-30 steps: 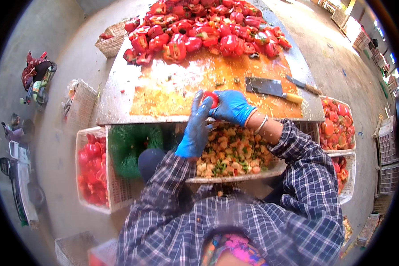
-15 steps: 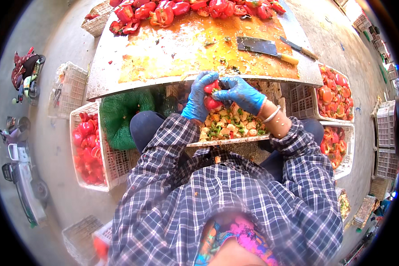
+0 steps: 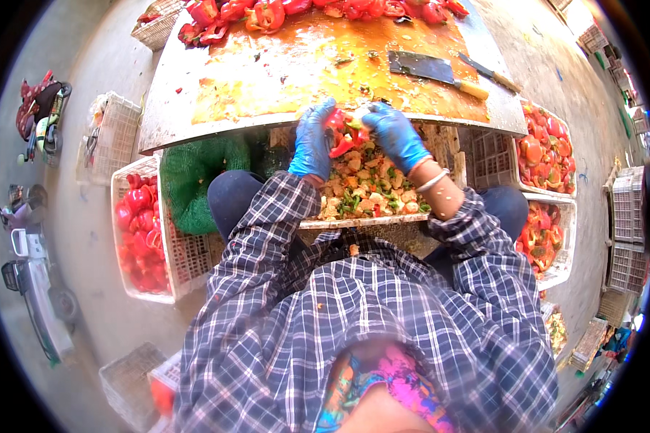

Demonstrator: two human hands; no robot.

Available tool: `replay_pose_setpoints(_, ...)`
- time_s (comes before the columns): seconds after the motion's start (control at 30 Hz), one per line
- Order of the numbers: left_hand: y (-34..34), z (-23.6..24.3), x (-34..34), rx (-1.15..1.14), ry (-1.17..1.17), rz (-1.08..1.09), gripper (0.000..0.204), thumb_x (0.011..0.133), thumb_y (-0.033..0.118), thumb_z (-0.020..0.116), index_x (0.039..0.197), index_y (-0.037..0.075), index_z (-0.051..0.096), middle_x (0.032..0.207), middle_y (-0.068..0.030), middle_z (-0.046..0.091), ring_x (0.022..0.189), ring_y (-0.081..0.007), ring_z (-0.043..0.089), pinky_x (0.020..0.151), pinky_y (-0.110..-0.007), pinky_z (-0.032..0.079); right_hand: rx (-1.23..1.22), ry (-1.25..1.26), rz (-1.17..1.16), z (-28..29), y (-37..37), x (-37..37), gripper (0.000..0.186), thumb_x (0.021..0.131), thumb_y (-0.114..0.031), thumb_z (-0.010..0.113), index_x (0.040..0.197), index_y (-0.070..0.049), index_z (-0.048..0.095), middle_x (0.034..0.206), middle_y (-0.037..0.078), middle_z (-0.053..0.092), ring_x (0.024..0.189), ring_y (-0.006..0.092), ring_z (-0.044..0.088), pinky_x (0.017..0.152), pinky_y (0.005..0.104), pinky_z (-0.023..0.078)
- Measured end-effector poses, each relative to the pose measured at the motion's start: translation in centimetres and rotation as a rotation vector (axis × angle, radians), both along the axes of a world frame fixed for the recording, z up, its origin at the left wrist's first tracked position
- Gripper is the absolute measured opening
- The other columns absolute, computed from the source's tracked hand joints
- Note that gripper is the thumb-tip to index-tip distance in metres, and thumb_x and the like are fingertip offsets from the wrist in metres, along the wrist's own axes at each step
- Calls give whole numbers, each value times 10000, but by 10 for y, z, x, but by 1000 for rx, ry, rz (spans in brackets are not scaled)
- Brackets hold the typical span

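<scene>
In blue gloves, both hands work above a crate [image 3: 368,221] full of pepper cores, pale seeds and green stems. My left hand [image 3: 312,141] is closed around a red bell pepper [image 3: 339,137] that looks torn open, its inside facing right. My right hand [image 3: 397,137] is pinched at the pepper's right side, its fingertips by a pale bit that may be the core. What exactly those fingertips hold is too small to tell. Just beyond the hands runs the near edge of a work table [image 3: 188,131], its orange board strewn with seeds.
A cleaver [image 3: 422,66] and a knife [image 3: 487,71] lie at the table's right. Red peppers [image 3: 267,13] are heaped along its far side. Pepper crates stand at left [image 3: 141,238] and right [image 3: 547,151]. A green mesh sack [image 3: 195,184] sits by my left knee.
The pepper has gone from nearly whole to opened, its inside showing. Both hands have moved slightly up and apart, the right one drawing back from the pepper.
</scene>
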State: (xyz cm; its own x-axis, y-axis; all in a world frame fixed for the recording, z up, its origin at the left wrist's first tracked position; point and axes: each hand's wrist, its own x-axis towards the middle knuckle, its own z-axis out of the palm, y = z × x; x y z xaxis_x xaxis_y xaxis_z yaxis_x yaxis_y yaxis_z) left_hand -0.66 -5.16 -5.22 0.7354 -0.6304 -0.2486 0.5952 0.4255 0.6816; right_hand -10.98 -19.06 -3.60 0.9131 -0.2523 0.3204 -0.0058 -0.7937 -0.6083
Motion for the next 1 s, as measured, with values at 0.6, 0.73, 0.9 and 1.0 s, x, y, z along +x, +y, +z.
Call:
replay_pose_setpoints(0.6, -4, 8, -30, 47, -185, 18, 130, 940, 115, 614, 998, 56, 514, 903, -40, 607, 783, -108, 612, 588, -254, 526, 777, 49, -39, 14, 34, -9, 561, 807, -146, 716, 1312, -53, 491, 1059, 66, 628, 911, 100, 587, 796, 256, 498)
replay_pose_setpoints(0.73, 3, 30, -27, 255, -91, -8, 234, 933, 187, 650, 1061, 31, 531, 916, -40, 609, 781, -115, 592, 665, -230, 529, 1258, 3, -237, 32, 10, -20, 302, 798, -62, 633, 1087, -13, 558, 763, 39, 603, 661, 114, 593, 563, 275, 517)
replay_pose_setpoints(0.9, 6, 0, -15, 67, -68, 67, 287, 943, 272, 615, 1086, 35, 539, 978, -77, 609, 835, -153, 615, 761, -300, 548, 310, 206, -172, 27, -40, -38, 491, 785, -289, 693, 1198, -46, 586, 977, 123, 650, 847, 213, 638, 755, 338, 534)
replay_pose_setpoints(1.0, 7, 7, -24, 1, -150, 48, 262, 963, 270, 564, 1086, 40, 540, 1004, -77, 606, 867, -165, 614, 775, -317, 539, 313, 208, -52, 44, -15, -36, 640, 767, -417, 765, 1239, -14, 609, 1147, 179, 650, 1026, 238, 639, 890, 348, 504)
